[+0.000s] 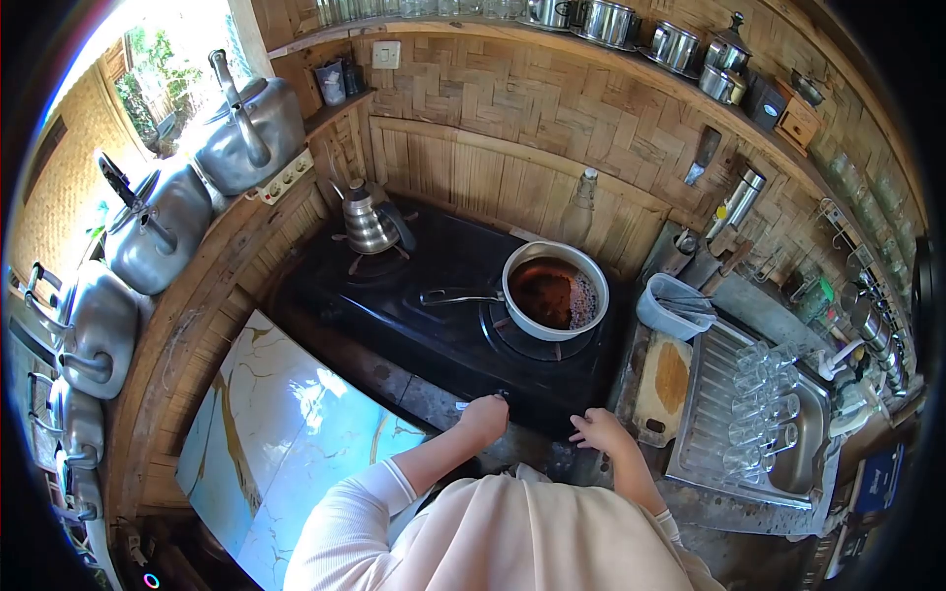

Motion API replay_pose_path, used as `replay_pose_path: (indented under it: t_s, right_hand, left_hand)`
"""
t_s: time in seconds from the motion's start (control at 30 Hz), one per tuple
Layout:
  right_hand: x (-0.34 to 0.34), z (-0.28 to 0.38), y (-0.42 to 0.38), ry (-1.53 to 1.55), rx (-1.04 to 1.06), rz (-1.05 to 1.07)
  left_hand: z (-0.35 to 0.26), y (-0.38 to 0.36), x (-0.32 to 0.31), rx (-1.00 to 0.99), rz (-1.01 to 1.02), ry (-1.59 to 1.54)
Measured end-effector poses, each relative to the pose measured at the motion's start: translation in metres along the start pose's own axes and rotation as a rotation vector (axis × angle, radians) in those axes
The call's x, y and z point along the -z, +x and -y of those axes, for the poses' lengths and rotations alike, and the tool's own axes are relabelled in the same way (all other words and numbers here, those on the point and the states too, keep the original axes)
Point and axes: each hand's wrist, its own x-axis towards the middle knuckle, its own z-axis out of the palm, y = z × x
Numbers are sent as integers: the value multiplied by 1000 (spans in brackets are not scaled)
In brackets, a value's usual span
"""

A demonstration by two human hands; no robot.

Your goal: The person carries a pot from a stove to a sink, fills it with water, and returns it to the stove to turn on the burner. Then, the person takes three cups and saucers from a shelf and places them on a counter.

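A rustic kitchen: woven bamboo walls (552, 108), a black gas stove (443, 305) with a pan (555, 291) and kettle (368, 222), shelves of pots (631, 25), glasses (764, 404) draining by the sink (788, 463).

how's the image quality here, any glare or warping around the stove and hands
Head view: strong fisheye warping bends the shelves and kettles into curves, with black corners. Daylight from the window blows out the upper left and glares on the marble counter. The stove is dark with little detail; the pan reads clearly. The left hand and right hand are evenly lit and fairly sharp.
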Motion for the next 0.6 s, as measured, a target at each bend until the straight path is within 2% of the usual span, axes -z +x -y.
replay_pose_path:
  t_s: [0.13, 0.33, 0.43, 0.5, 0.6]
  right_hand:
    - [1, 3, -4, -8, -5, 9]
    - [-1, 2, -4, -42, 11, -8]
    - [0, 5, -4, -30, 12, -7]
    - [-2, 5, -5, -24, 2, -23]
    - [-3, 4, -6, -77, 31, -30]
  left_hand:
    - [4, 1, -2, -61, -82, -36]
    - [17, 10, -4, 119, -20, -307]
    - [24, 13, -18, 113, -128, -314]
    - [28, 11, -21, 252, 15, -601]
    - [29, 8, -23, 290, 36, -775]
